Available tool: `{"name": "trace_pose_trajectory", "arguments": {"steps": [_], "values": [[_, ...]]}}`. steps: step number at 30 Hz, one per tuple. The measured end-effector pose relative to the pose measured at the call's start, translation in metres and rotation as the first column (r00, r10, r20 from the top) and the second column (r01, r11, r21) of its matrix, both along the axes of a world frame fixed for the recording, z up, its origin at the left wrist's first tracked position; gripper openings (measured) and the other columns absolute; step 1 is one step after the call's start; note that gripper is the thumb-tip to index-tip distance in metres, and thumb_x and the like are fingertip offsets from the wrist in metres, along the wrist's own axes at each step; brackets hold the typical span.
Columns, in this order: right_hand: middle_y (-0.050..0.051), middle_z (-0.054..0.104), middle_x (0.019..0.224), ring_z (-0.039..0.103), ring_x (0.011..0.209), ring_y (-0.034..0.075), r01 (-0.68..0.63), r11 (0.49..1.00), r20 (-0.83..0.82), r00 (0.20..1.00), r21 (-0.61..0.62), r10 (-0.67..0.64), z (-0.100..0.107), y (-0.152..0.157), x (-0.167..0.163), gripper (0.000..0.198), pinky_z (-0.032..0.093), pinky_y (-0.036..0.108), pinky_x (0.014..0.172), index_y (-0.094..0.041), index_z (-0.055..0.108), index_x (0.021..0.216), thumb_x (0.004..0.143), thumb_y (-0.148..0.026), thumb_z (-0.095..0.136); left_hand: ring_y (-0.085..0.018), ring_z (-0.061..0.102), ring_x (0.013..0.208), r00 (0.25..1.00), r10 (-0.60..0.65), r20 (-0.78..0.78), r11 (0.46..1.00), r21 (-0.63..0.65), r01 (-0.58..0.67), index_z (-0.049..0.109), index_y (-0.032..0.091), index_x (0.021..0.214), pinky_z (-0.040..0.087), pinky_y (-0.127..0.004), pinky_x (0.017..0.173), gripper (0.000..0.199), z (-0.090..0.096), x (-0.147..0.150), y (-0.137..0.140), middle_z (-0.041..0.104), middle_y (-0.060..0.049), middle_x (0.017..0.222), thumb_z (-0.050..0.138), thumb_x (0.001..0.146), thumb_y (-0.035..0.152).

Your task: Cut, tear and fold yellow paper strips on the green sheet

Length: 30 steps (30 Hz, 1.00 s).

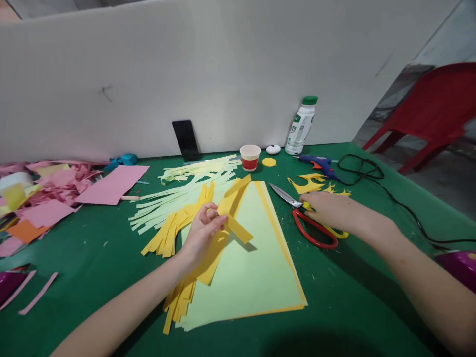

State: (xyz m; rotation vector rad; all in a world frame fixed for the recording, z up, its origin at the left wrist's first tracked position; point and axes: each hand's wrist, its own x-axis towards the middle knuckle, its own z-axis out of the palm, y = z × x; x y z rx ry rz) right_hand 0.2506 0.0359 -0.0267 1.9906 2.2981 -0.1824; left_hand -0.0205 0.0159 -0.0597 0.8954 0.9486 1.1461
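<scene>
My left hand (204, 229) pinches a yellow paper strip (240, 230) above a stack of pale green and yellow sheets (256, 277). Beneath this hand lies a wider yellow paper piece (213, 260); where its edge meets the held strip is hard to make out. Bunches of cut yellow strips (173, 233) are to the left of the hand. On the right, my right hand (327, 208) is closed over the scissors (314, 233) near the pivot and the handles, one red and one yellow. Their blades point away to the left, and my fingertips are partly hidden.
Pale green strips (178, 198) lie behind the stack. At the back stand a phone (186, 140), a paper cup (250, 157) and a bottle (301, 126). A blue glue gun (319, 164) trails a black cord. Pink paper (115, 186) and scraps cover the left.
</scene>
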Motion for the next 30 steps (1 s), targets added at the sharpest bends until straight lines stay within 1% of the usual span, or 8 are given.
{"name": "trace_pose_trajectory", "arguments": {"steps": [6,12,14,17,20,24,28,30], "values": [[0.005,0.057,0.098,0.057,0.08,0.013,0.088,0.989,0.063,0.995,-0.118,-0.081,-0.036,-0.007,0.014,0.027,0.049,0.032,0.069,-0.014,0.052,0.107,0.085,-0.03,0.047,-0.004,0.051,0.063,0.997,0.031,0.065,0.999,-0.017,-0.03,0.051,0.021,0.107,0.042,-0.015,0.067,0.046,0.007,-0.003,-0.001,0.05,0.007,0.067,0.07,0.065,0.014],[0.007,0.055,0.102,0.056,0.081,0.014,0.175,0.98,-0.052,0.982,-0.097,-0.181,-0.047,-0.003,0.017,0.033,0.049,0.032,0.068,-0.015,0.047,0.113,0.085,-0.032,0.047,-0.005,0.049,0.059,0.995,0.04,0.094,0.993,0.103,-0.049,0.035,0.031,0.127,0.044,-0.015,0.064,0.066,0.043,0.001,-0.009,0.048,0.009,0.058,0.066,0.07,0.017],[0.006,0.057,0.092,0.056,0.07,0.013,0.191,0.975,-0.13,0.97,-0.111,-0.205,-0.047,-0.001,0.018,0.038,0.047,0.029,0.06,-0.013,0.047,0.114,0.08,-0.03,0.054,-0.005,0.048,0.056,0.996,0.043,0.082,0.978,0.2,-0.058,0.04,0.035,0.124,0.045,-0.015,0.061,0.059,0.056,0.004,-0.008,0.05,0.008,0.062,0.063,0.072,0.02],[0.003,0.057,0.067,0.05,0.049,0.012,0.171,0.971,-0.314,0.925,-0.166,-0.216,-0.039,-0.002,0.018,0.049,0.039,0.025,0.045,-0.013,0.048,0.113,0.066,-0.019,0.059,-0.005,0.047,0.055,0.998,0.067,0.019,0.923,0.377,-0.07,0.058,0.031,0.104,0.045,-0.016,0.055,0.032,0.073,0.008,-0.003,0.053,0.004,0.07,0.061,0.073,0.023],[-0.001,0.051,0.055,0.048,0.043,0.013,0.1,0.975,-0.563,0.803,-0.201,-0.198,-0.025,-0.008,0.018,0.032,0.036,0.025,0.041,-0.019,0.053,0.102,0.069,-0.022,0.049,-0.007,0.049,0.056,0.988,0.136,-0.067,0.851,0.52,-0.081,0.063,0.025,0.092,0.045,-0.018,0.053,0.018,0.086,0.009,0.0,0.054,0.002,0.072,0.06,0.074,0.026],[-0.002,0.046,0.056,0.049,0.048,0.015,0.001,0.988,-0.849,0.512,-0.155,-0.133,-0.008,-0.017,0.01,0.024,0.04,0.027,0.045,-0.025,0.043,0.099,0.08,-0.03,0.031,-0.008,0.051,0.058,0.966,0.218,-0.136,0.784,0.615,-0.09,0.062,0.024,0.094,0.046,-0.019,0.056,0.019,0.096,0.005,0.003,0.058,0.0,0.078,0.059,0.076,0.027],[-0.001,0.05,0.066,0.054,0.055,0.016,-0.027,0.993,-0.957,0.271,-0.119,-0.107,0.012,-0.03,-0.014,0.024,0.046,0.029,0.051,-0.029,0.033,0.105,0.082,-0.034,0.03,-0.008,0.053,0.064,0.953,0.279,-0.121,0.733,0.668,-0.129,0.063,0.023,0.092,0.048,-0.019,0.057,0.016,0.099,0.0,0.007,0.058,-0.001,0.087,0.058,0.077,0.025],[0.004,0.06,0.085,0.061,0.075,0.019,-0.103,0.985,-0.977,0.18,-0.135,-0.115,0.023,-0.039,-0.029,0.031,0.05,0.035,0.07,-0.031,0.032,0.109,0.078,-0.029,0.034,-0.01,0.055,0.071,0.953,0.289,-0.089,0.711,0.687,-0.152,0.063,0.022,0.089,0.049,-0.019,0.059,0.014,0.1,-0.003,0.01,0.058,-0.001,0.088,0.055,0.078,0.023]]}}
